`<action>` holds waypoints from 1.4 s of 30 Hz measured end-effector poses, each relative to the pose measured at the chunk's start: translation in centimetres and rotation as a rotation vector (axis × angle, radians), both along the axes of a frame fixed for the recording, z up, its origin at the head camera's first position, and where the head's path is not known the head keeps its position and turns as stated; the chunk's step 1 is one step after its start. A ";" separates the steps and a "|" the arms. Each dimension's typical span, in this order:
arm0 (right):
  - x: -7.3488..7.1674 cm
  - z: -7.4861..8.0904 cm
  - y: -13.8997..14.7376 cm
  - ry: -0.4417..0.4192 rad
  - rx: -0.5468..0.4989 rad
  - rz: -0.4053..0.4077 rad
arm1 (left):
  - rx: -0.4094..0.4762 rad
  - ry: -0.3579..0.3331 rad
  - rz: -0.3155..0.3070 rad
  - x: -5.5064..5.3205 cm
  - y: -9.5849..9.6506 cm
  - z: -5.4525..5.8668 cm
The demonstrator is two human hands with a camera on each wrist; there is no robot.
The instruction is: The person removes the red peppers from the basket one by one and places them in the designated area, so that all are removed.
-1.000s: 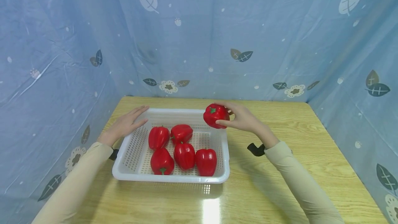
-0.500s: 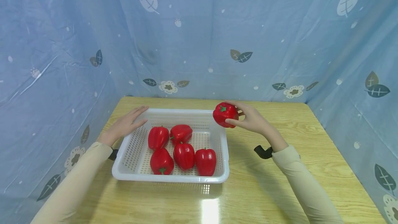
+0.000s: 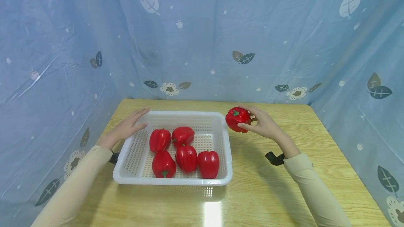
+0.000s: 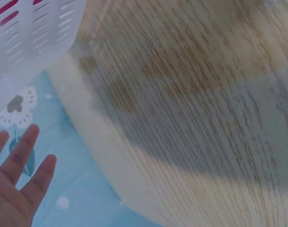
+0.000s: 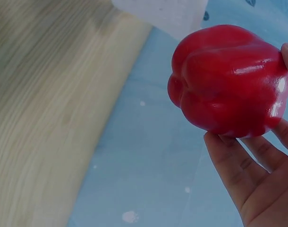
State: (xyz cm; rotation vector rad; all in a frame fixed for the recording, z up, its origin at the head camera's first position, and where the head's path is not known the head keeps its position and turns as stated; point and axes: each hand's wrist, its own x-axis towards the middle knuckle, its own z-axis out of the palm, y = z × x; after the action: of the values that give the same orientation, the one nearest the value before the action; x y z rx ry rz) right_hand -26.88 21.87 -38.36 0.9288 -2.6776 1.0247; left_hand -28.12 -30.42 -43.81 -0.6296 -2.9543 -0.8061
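Note:
My right hand (image 3: pixel 263 124) grips a red bell pepper (image 3: pixel 237 119) with a green stem, thumb on its near side and fingers behind. It is held up just past the right rim of a white plastic basket (image 3: pixel 172 181). In the right wrist view the glossy bell pepper (image 5: pixel 229 80) sits between thumb and fingertips. My left hand (image 3: pixel 127 126) is at the basket's left rim, fingers extended. The left wrist view has that hand (image 4: pixel 21 179) with spread fingers beside the basket wall (image 4: pixel 40 42). Several red bell peppers (image 3: pixel 187 158) lie inside the basket.
The basket stands on a wood-grain table (image 3: pixel 293 132), toward its left side. A blue patterned curtain (image 3: pixel 195 38) hangs behind the table and along both sides. Black wrist mounts (image 3: pixel 274 158) are strapped at both cuffs.
My right hand has carried the bell pepper rightward, from over the basket's back right corner to beyond its right rim. The left hand and the basket have stayed in place.

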 end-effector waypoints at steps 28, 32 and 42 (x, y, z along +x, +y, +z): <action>1.0 -3.4 5.8 -0.060 0.106 -0.139 | 0.067 0.024 -0.068 -0.3 -0.1 -0.4; 1.1 -4.2 6.7 -0.076 0.132 -0.170 | 0.065 0.019 -0.068 -0.3 -0.1 -0.5; 0.9 -5.7 9.5 -0.104 0.180 -0.240 | 0.079 0.025 -0.087 -0.4 -0.2 -0.5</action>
State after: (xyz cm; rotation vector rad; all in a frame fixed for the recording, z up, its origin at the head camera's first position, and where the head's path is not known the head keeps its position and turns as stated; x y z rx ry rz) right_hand -25.96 31.37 -44.02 0.5723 -2.9163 0.8137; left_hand -28.49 -30.57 -44.33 -0.7624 -2.8739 -0.9088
